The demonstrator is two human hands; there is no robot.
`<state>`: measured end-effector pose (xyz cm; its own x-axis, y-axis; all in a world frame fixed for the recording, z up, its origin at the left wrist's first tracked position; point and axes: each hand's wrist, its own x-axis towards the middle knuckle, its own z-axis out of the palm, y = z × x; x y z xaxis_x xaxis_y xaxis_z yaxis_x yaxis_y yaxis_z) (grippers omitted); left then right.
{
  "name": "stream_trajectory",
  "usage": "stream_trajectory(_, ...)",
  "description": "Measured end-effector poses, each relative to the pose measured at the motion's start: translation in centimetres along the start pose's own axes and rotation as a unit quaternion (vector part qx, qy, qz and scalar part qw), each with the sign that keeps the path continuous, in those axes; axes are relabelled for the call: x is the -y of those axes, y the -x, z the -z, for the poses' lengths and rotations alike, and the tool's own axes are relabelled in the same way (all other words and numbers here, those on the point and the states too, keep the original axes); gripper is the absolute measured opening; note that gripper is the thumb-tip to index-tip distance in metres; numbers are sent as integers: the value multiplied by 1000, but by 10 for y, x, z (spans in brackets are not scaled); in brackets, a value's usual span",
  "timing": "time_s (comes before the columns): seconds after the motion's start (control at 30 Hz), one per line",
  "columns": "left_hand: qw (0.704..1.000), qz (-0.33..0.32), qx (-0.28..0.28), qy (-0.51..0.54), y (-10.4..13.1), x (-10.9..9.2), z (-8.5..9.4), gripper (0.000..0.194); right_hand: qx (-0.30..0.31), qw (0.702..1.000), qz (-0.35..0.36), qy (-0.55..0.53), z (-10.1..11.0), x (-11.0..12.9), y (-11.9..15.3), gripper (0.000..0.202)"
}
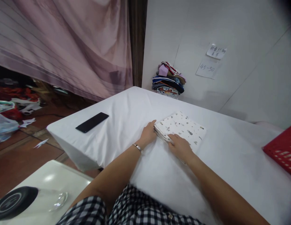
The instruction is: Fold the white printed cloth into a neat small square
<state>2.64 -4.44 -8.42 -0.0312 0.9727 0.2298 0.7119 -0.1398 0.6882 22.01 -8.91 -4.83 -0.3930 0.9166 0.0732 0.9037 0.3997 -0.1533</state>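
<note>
A folded white cloth [180, 126] with small grey and dark printed figures lies flat on the white-covered table [122, 125]. Its stacked layers show along the near left edge. My left hand [148, 133], with a silver bracelet at the wrist, grips the cloth's left corner, its fingertips partly hidden. Closed on the near edge is my right hand [181, 147], with some fingers over the fabric and the others out of sight.
A black phone-like slab [92, 122] lies on the table's left. Folded clothes [169, 79] are stacked by the wall. A red basket [282, 148] stands at right. Lower left, a pale stool or table [65, 178] bears a clear bottle [48, 200] with a black base or lid.
</note>
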Motion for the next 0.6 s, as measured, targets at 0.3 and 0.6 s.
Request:
stream_trajectory(0.3,990,-42,-130,26,-4,3,10,45,25,998,36,33,0,10,1,34)
stream_trajectory(0.6,981,-184,51,-14,1,-2,0,28,-46,994,72,-60,16,-9,4,34)
